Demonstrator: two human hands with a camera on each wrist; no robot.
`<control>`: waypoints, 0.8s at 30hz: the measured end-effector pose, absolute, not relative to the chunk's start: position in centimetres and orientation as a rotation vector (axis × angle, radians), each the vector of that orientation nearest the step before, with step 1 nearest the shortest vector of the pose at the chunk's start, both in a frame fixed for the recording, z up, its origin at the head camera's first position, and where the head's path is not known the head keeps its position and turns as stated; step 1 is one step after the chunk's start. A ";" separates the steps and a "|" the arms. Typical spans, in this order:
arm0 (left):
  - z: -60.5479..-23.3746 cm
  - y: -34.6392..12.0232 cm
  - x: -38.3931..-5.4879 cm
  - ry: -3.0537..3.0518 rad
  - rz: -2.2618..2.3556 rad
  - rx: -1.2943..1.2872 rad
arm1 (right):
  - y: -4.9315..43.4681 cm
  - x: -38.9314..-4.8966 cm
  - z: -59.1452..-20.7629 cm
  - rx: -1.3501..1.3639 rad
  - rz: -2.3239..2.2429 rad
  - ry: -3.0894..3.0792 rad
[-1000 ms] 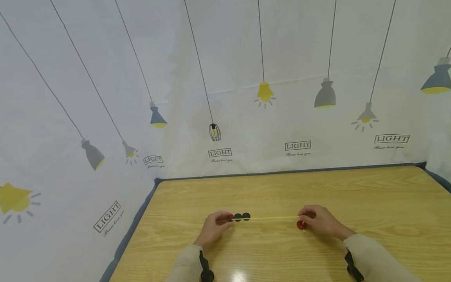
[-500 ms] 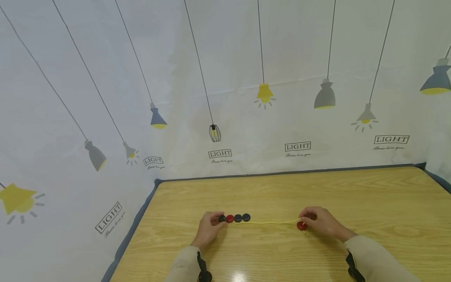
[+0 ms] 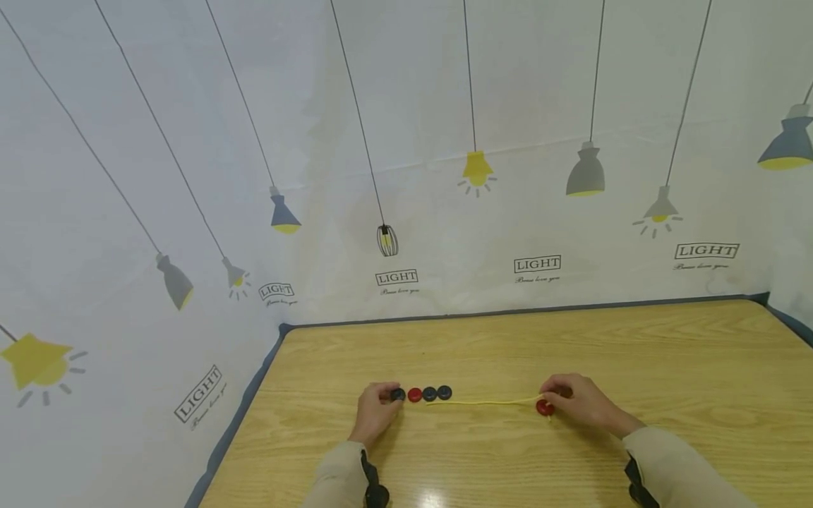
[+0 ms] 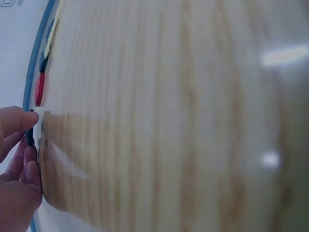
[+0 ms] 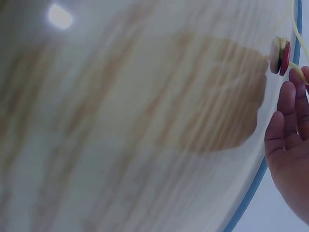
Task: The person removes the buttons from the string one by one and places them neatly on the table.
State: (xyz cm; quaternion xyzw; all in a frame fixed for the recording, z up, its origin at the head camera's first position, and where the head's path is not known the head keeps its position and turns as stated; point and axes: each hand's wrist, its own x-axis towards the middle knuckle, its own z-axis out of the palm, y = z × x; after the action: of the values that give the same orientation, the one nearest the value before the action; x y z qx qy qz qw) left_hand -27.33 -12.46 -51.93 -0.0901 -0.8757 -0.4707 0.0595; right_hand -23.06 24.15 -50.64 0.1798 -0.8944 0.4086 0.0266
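At the left end of a short row of button-like discs, my left hand point(image 3: 375, 413) pinches a dark disc point(image 3: 398, 394) between thumb and fingers, low over the table. To its right lie a red disc point(image 3: 415, 395) and two dark discs point(image 3: 437, 393), close together. A thin yellow string point(image 3: 483, 403) runs along the table just in front of them, its left end loose. My right hand point(image 3: 581, 403) pinches the string near its right end, beside another red disc point(image 3: 544, 408). In the right wrist view the string comes out of that red disc point(image 5: 285, 59).
The wooden table point(image 3: 508, 353) has a dark blue edge along its back and left side. Close behind it stands a white wall covering point(image 3: 438, 212) printed with hanging lamps. Light glares off the tabletop near the front.
My left hand has let go of the string's left end, moved slightly left and taken hold of the dark disc. The string has dropped slack to the table. My right hand has barely moved.
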 end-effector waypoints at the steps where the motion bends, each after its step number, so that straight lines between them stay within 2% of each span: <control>1: -51.9 -12.4 -27.3 -2.651 -1.422 -0.269 | 24.2 -23.1 -50.7 0.558 1.265 -2.761; 24: -51.5 -12.3 -27.5 -2.619 -1.686 -0.131 | 24.0 -23.1 -50.5 0.558 1.302 -2.765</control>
State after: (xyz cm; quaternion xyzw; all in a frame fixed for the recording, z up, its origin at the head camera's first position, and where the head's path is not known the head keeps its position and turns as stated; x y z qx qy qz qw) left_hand -27.49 -12.27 -51.51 -0.0422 -0.8400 -0.5408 0.0121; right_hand -23.08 24.02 -50.50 0.1796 -0.8899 0.4189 0.0174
